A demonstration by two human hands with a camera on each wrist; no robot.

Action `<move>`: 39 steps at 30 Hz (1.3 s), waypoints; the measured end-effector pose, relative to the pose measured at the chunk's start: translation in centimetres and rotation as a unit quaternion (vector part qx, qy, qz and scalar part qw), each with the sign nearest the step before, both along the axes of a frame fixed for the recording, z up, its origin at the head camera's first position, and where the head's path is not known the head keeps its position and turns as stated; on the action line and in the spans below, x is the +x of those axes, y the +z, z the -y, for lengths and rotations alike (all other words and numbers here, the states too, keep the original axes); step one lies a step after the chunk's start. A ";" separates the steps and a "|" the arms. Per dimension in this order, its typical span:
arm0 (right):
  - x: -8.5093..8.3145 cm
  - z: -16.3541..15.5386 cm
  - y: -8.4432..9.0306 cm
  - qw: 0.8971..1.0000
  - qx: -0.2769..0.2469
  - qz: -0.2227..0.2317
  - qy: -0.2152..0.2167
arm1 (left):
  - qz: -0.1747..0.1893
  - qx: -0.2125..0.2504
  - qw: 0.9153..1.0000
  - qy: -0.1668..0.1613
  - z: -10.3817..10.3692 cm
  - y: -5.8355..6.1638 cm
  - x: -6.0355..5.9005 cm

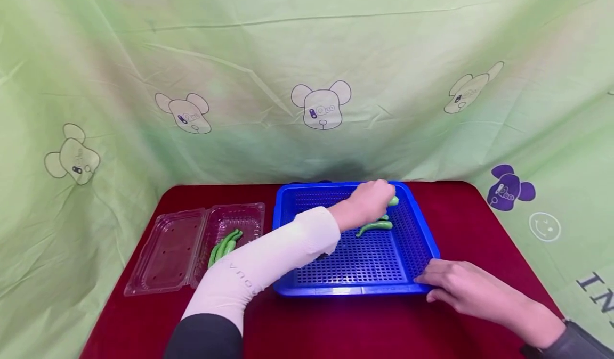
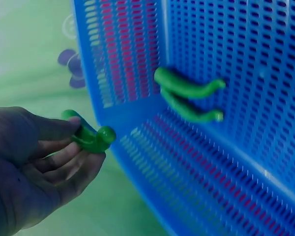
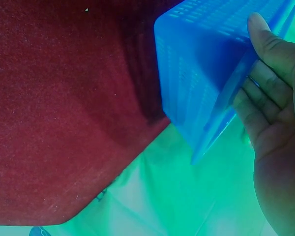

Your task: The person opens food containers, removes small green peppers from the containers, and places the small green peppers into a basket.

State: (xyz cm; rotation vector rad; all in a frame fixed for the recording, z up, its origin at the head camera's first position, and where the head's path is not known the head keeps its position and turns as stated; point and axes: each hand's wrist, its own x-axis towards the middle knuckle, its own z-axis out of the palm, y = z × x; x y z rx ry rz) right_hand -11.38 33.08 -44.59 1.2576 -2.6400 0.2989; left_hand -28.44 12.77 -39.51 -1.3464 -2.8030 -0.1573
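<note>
My left hand (image 1: pixel 371 202) reaches over the far right part of the blue plastic basket (image 1: pixel 355 291). Its thumb and fingers pinch a curved green pepper (image 2: pixel 91 140), seen above the rim in the left wrist view. Two more green peppers (image 2: pixel 187 88) lie side by side inside the basket, one partly covered by my hand in the head view. At the near right corner, my right hand (image 1: pixel 460 287) grips the basket's rim, with the thumb and fingers on either side of it. To the left, several green peppers (image 1: pixel 223 248) lie in a clear plastic box (image 1: pixel 261 218), partly hidden by my left sleeve.
The clear box's hinged lid (image 1: pixel 168 252) lies opened out to the left. A dark red cloth (image 1: pixel 345 327) covers the table. Behind and around it hangs a light green curtain (image 1: pixel 249 60) printed with cartoon heads.
</note>
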 end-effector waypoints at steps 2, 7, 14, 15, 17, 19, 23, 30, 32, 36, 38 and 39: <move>0.0 0.0 0.0 1.000 0.000 0.000 0.000 | 0.009 -0.006 1.000 -0.010 -0.9 -0.9 0.2; 0.1 0.1 0.1 1.000 0.002 0.002 -0.001 | 0.030 -0.021 0.999 -0.011 -2.6 -3.1 0.6; 0.0 0.2 0.2 1.000 0.003 0.006 -0.006 | 0.038 -0.055 0.998 -0.016 -3.7 -5.3 1.2; 0.0 0.2 0.2 1.000 0.002 0.005 -0.006 | 0.038 -0.060 0.997 -0.018 -3.9 -5.5 1.3; 0.0 0.2 0.2 1.000 0.002 0.002 -0.006 | 0.034 -0.071 0.997 -0.023 -4.1 -6.1 1.7; 0.1 0.2 0.1 1.000 0.002 0.000 -0.006 | 0.023 -0.086 0.996 -0.031 -4.4 -6.6 2.0; 0.1 0.3 0.0 1.000 0.000 -0.005 -0.007 | 0.005 -0.105 0.994 -0.038 -4.8 -7.5 2.4; 0.1 0.3 -0.1 1.000 -0.003 -0.012 -0.003 | -0.003 -0.119 0.992 -0.034 -4.9 -8.4 2.6; 0.1 0.3 -0.1 1.000 -0.002 -0.014 -0.002 | -0.005 -0.116 0.993 -0.032 -4.8 -8.6 2.6; 0.0 0.2 -0.1 1.000 -0.003 -0.019 -0.001 | -0.014 -0.108 0.994 -0.028 -4.7 -8.7 2.7; 0.0 0.2 -0.1 1.000 -0.003 -0.022 -0.001 | -0.017 -0.107 0.994 -0.024 -4.8 -8.8 2.6; 0.0 0.2 -0.1 1.000 -0.004 -0.023 0.000 | -0.019 -0.107 0.994 -0.024 -4.8 -8.8 2.6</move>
